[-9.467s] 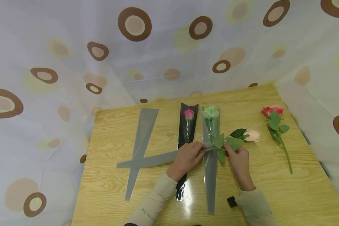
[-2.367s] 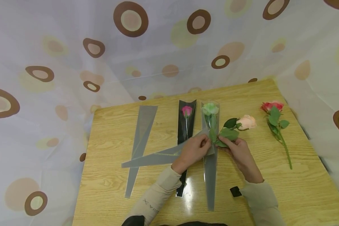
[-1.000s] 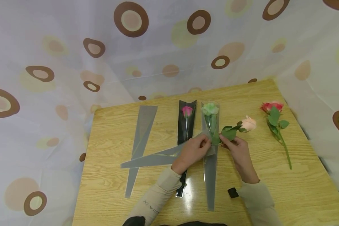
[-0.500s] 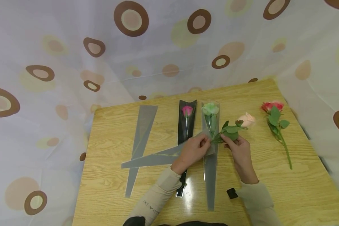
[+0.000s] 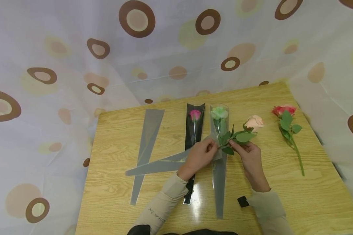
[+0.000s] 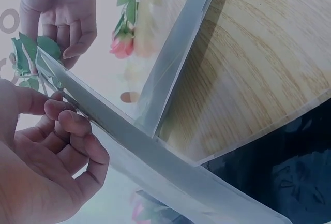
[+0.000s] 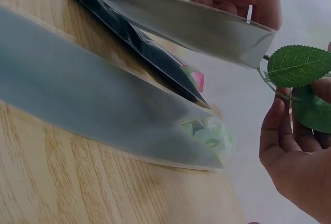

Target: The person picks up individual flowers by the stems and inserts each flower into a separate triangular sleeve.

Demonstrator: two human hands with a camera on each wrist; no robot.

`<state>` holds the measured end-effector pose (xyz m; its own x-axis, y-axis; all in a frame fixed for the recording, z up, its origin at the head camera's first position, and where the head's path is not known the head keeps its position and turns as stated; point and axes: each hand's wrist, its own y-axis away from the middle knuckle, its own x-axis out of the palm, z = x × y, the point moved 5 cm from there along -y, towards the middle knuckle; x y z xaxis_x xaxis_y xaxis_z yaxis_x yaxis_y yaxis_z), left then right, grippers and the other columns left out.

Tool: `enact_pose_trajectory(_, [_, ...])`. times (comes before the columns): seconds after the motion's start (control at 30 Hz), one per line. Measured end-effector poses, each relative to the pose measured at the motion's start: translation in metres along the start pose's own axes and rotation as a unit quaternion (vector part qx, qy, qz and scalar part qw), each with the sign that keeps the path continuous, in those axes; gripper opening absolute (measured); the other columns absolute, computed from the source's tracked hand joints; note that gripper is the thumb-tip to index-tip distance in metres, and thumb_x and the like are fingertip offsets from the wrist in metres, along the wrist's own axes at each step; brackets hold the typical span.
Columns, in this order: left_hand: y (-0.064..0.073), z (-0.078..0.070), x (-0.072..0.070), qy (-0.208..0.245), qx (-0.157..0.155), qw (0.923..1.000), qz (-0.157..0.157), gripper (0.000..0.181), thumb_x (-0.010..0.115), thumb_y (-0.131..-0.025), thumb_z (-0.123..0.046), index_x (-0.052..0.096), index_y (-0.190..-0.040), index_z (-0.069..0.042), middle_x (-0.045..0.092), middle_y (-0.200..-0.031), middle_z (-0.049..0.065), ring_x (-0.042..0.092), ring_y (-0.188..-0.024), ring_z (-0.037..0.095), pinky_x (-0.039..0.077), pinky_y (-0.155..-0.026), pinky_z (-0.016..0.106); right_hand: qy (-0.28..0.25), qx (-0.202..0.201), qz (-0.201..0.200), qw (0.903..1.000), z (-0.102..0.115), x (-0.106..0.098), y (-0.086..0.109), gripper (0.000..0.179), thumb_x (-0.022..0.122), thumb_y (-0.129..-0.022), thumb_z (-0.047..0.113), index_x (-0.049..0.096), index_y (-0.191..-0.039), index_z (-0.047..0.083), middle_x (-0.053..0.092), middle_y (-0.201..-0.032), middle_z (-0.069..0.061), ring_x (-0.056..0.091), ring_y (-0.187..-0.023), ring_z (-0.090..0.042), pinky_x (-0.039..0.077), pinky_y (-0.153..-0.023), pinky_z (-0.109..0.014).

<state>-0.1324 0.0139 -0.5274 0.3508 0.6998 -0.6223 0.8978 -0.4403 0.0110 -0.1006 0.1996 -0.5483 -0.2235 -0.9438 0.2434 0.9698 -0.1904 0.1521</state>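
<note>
My left hand (image 5: 198, 158) pinches a grey translucent flower sleeve (image 5: 156, 166) near its wide mouth. The sleeve's narrow end points left. My right hand (image 5: 251, 163) pinches the leafy stem of a peach rose (image 5: 254, 122), whose bloom points up and right. In the right wrist view, the stem's end meets the held sleeve's mouth (image 7: 266, 48), and a green leaf (image 7: 300, 64) stands just outside it. Under the hands lie a pink rose (image 5: 195, 115) in a black sleeve (image 5: 191, 133) and a pale green rose (image 5: 219, 113) in a grey sleeve (image 5: 219, 192).
Another grey sleeve (image 5: 149, 130) lies flat at the left, crossed by the held one. At the right lies a red rose (image 5: 283, 111) with its stem toward me. A small black piece (image 5: 243, 201) is by the right cuff. Patterned cloth (image 5: 176, 49) surrounds the wooden table (image 5: 297, 202).
Since the earliest frame, the peach bloom has risen and shifted left, and the held sleeve's mouth has spread wider. Over the last second the rose turned in the right fingers; the left hand barely moved.
</note>
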Motion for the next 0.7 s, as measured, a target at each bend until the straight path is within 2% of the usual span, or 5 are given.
enact_pose_trajectory(0.23, [-0.0006, -0.0002, -0.0005, -0.017, -0.002, 0.9998, 0.007, 0.032, 0.049, -0.112, -0.028, 0.059, -0.083, -0.019, 0.049, -0.064, -0.007, 0.042, -0.054, 0.003, 0.036, -0.054, 0.017, 0.002, 0.008, 0.020, 0.9998, -0.0002, 0.0014, -0.0008, 0.012, 0.074, -0.099, 0.010, 0.079, -0.109, 0.010, 0.080, -0.094, 0.011, 0.076, -0.090, -0.004, 0.060, -0.083, -0.020])
enact_pose_trajectory(0.43, [-0.0004, -0.0010, -0.0010, -0.032, 0.004, 0.9995, -0.001, 0.031, 0.049, -0.111, -0.028, 0.056, -0.082, -0.019, 0.048, -0.063, -0.008, 0.041, -0.053, 0.003, 0.035, -0.054, 0.017, 0.005, 0.004, 0.023, 0.9997, 0.0016, 0.0024, -0.0012, 0.011, 0.075, -0.098, 0.010, 0.080, -0.108, 0.011, 0.080, -0.094, 0.011, 0.076, -0.090, -0.004, 0.059, -0.084, -0.020])
enact_pose_trajectory(0.7, [-0.0006, -0.0016, -0.0010, -0.028, 0.009, 0.9996, 0.001, 0.030, 0.050, -0.111, -0.026, 0.056, -0.082, -0.018, 0.047, -0.063, -0.008, 0.040, -0.052, 0.003, 0.033, -0.053, 0.017, -0.038, -0.006, 0.045, 0.9982, 0.0000, 0.0060, -0.0018, 0.016, 0.071, -0.100, 0.003, 0.080, -0.111, 0.010, 0.082, -0.099, 0.008, 0.078, -0.092, -0.005, 0.060, -0.088, -0.020])
